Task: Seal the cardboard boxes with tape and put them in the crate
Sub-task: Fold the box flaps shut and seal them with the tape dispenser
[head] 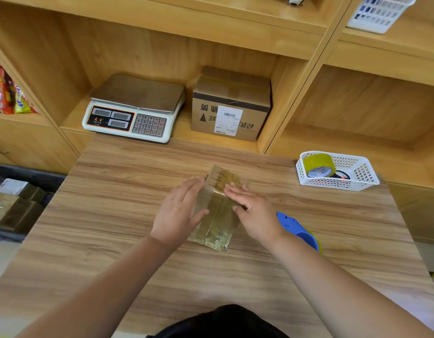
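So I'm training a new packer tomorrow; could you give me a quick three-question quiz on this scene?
1. Fill in: the left hand and right hand press flat on a small taped ____.
2. True or false: the blue tape dispenser is in the right hand.
3. The yellow-green tape roll lies: A under the right hand, B in the white basket, C in the left hand.

Key: 1 cardboard box; 2 false, it lies on the table beside that hand; 3 B.
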